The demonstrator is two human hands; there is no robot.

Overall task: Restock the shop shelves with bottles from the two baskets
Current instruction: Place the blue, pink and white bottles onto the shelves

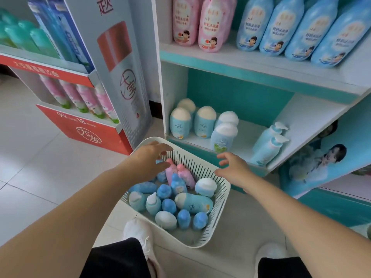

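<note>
A white slotted basket (221,205) stands on the floor in front of the teal shelf unit. It holds several small blue bottles (193,202) and two pink bottles (171,171) at its far end. My left hand (149,158) hovers over the basket's far left corner, fingers spread, just above the pink bottles and holding nothing. Over the basket's right rim is my right hand (232,167), also spread and empty. On the lower shelf (243,141) stand several blue bottles with white caps (204,121) and two pump bottles (268,144).
The upper shelf carries large pink bottles (210,25) and blue bottles (301,27). A red and white display stand (88,135) with tubes is at the left. My white shoes (138,233) are beside the basket on the tiled floor.
</note>
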